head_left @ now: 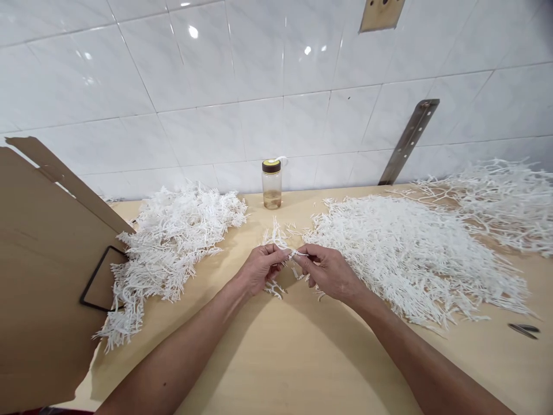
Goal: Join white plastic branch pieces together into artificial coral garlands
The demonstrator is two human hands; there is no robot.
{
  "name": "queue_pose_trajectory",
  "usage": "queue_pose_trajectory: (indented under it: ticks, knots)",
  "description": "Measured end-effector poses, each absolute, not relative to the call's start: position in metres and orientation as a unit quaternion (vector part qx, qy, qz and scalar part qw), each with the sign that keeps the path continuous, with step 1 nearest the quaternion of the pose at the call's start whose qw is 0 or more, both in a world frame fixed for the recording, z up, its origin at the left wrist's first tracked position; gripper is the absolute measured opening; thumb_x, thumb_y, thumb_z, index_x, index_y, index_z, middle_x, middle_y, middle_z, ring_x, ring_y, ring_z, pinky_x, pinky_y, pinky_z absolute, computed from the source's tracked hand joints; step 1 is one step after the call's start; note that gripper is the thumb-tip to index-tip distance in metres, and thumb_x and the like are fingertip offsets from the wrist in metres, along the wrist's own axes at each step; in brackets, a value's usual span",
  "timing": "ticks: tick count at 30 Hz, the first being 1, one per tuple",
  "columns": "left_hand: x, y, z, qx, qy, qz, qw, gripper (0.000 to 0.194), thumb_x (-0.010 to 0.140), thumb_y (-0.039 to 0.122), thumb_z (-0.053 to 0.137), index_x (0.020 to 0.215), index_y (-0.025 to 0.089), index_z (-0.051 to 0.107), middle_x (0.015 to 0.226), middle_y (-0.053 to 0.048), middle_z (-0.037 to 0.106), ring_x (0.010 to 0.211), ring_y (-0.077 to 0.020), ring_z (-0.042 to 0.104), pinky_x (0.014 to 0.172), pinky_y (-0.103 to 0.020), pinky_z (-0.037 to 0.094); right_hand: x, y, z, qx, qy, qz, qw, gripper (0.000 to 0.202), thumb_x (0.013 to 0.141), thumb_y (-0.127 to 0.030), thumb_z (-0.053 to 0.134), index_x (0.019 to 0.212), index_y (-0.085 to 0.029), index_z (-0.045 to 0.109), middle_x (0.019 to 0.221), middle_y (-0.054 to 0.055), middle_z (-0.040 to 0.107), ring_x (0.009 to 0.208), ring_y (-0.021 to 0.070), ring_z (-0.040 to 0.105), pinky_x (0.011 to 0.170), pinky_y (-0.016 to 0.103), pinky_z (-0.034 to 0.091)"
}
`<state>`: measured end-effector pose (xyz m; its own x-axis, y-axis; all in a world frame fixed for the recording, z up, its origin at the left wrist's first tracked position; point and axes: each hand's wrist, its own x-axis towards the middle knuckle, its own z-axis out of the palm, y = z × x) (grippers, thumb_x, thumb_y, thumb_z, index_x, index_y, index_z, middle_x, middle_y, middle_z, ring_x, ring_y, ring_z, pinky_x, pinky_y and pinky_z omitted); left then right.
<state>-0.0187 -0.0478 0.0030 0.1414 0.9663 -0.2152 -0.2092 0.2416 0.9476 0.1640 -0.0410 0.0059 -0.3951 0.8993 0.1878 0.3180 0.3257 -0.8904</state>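
Near the middle of the table, my left hand (264,266) pinches a white branched plastic sprig (276,235), whose twigs stick out above and below the fingers. My right hand (326,270) meets it fingertip to fingertip, pinching a thin white piece at the sprig's right side. The exact join between the fingertips is too small to make out. Several small white bits lie just beyond the hands. A large heap of short white pieces (410,253) spreads to the right of my right hand. To the left lies a pile of bushier white branched sprigs (181,230).
A cardboard box (43,276) with a black wire frame (93,279) stands at the left. A lidded bottle (272,184) stands by the tiled wall. More long white branches (510,202) lie at the back right, below a metal bracket (408,144). Small dark snips (524,330) rest at the right.
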Motion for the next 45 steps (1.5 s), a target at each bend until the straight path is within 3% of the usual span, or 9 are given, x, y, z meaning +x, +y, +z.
queue_pose_trajectory:
  ticks: [10,14,18,21,26,31,37,45]
  knots:
    - [-0.017,-0.050,0.003,0.463,0.504,0.461,0.565,0.040,0.063,0.048,0.081,0.065,0.016,0.058,0.047,0.008,0.041,0.042,-0.0042,0.028,0.042,-0.022,0.019,0.166,-0.035,-0.003,-0.443,-0.773,0.276,0.361,0.027,0.088,-0.043,0.058,0.085,-0.021,0.074,0.077,0.004,0.072,0.051,0.0147,0.061,0.047,0.027,0.049]
    - [-0.015,-0.048,-0.005,0.495,0.536,0.491,0.477,0.033,0.066,0.044,0.076,0.062,0.016,0.060,0.054,0.004,0.049,0.051,-0.0077,0.040,0.051,-0.023,0.030,0.164,-0.039,0.000,-0.456,-0.785,0.282,0.311,0.028,0.089,-0.043,0.055,0.093,-0.021,0.072,0.073,0.002,0.071,0.048,0.0146,0.061,0.048,0.027,0.048]
    - [-0.013,-0.046,-0.011,0.526,0.553,0.498,0.411,0.028,0.070,0.042,0.071,0.066,0.016,0.062,0.060,0.002,0.056,0.058,-0.0109,0.047,0.058,-0.025,0.035,0.164,-0.039,-0.001,-0.474,-0.782,0.287,0.284,0.032,0.093,-0.043,0.048,0.085,-0.021,0.070,0.063,0.000,0.065,0.045,0.0136,0.059,0.048,0.026,0.046]
    - [-0.013,-0.047,-0.010,0.530,0.537,0.490,0.437,0.033,0.069,0.047,0.072,0.066,0.016,0.062,0.059,0.003,0.055,0.056,-0.0102,0.045,0.056,-0.024,0.035,0.165,-0.037,-0.004,-0.487,-0.774,0.271,0.300,0.031,0.093,-0.041,0.048,0.081,-0.021,0.068,0.062,-0.001,0.064,0.045,0.0131,0.058,0.049,0.025,0.045]
    - [-0.014,-0.049,-0.003,0.497,0.538,0.436,0.523,0.038,0.067,0.052,0.074,0.065,0.017,0.059,0.046,0.008,0.039,0.044,-0.0061,0.029,0.045,-0.023,0.021,0.165,-0.035,-0.004,-0.471,-0.773,0.264,0.332,0.029,0.093,-0.040,0.049,0.085,-0.021,0.069,0.064,0.000,0.066,0.046,0.0134,0.059,0.049,0.025,0.046]
    - [-0.015,-0.049,-0.001,0.479,0.576,0.414,0.517,0.041,0.064,0.052,0.077,0.060,0.017,0.055,0.044,0.007,0.040,0.041,-0.0056,0.030,0.042,-0.023,0.018,0.163,-0.037,-0.001,-0.454,-0.769,0.268,0.361,0.024,0.092,-0.037,0.052,0.084,-0.022,0.069,0.069,0.001,0.068,0.052,0.0146,0.061,0.049,0.026,0.048]
    - [-0.018,-0.048,0.002,0.432,0.526,0.397,0.616,0.043,0.063,0.052,0.079,0.059,0.018,0.052,0.041,0.006,0.039,0.037,-0.0044,0.022,0.039,-0.024,0.009,0.163,-0.039,-0.002,-0.450,-0.751,0.285,0.391,0.023,0.092,-0.039,0.054,0.087,-0.022,0.069,0.074,0.003,0.069,0.055,0.0150,0.062,0.052,0.028,0.052]
    - [-0.018,-0.048,0.002,0.422,0.513,0.399,0.632,0.039,0.066,0.051,0.076,0.066,0.015,0.064,0.041,0.007,0.034,0.037,-0.0042,0.019,0.041,-0.025,0.007,0.160,-0.040,-0.003,-0.439,-0.746,0.281,0.414,0.023,0.092,-0.040,0.055,0.087,-0.022,0.068,0.077,0.004,0.069,0.058,0.0161,0.063,0.051,0.028,0.052]
